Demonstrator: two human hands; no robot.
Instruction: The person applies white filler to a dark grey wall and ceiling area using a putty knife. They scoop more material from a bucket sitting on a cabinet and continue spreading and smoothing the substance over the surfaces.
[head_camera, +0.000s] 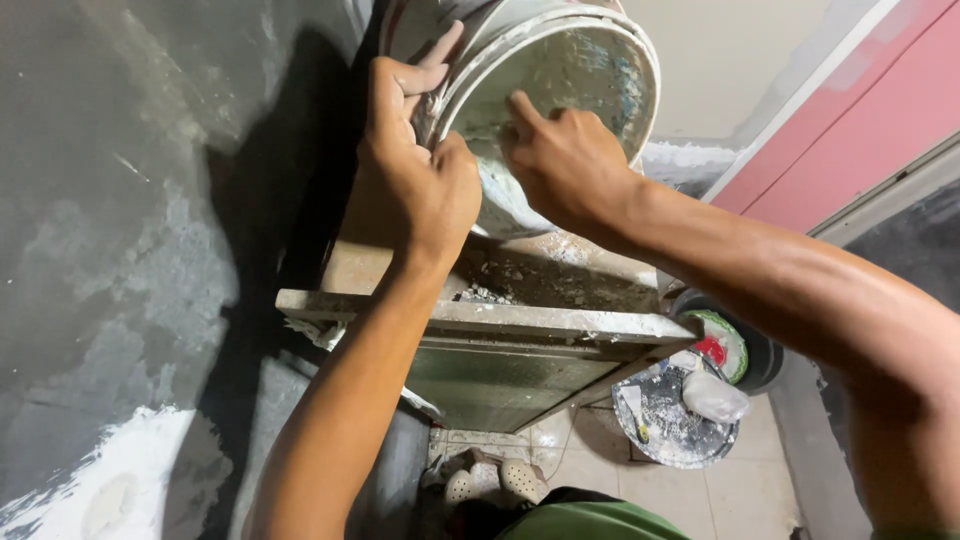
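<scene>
Plaster-caked and grey-white, a plastic bucket (560, 90) sits tipped on its side atop a scaffold platform, its mouth turned toward the person, and both bare hands are on it. The left hand (415, 165) wraps the rim from the outside, fingers (425, 65) stretched up along the bucket's wall and thumb hooked at the lip, gripping it firm. The right hand (565, 165) reaches into the opening, fingers curled against the inner wall near the lower edge; whether it pinches something there or only presses on the crusted plaster, I cannot make out from this angle. Under the bucket, the platform (560, 325) is a dusty board strewn with crumbs of dried mortar, resting on a metal frame. Left of it rises a dark grey rendered wall (130, 250) with a white patch low down. On the tiled floor (750, 480) below stand a round pan (665, 425) smeared with plaster, holding a crumpled plastic bag (715, 397), and just beside it a dark bucket (765, 350). A pair of pale perforated clogs (495, 483) lies near the frame's foot.
</scene>
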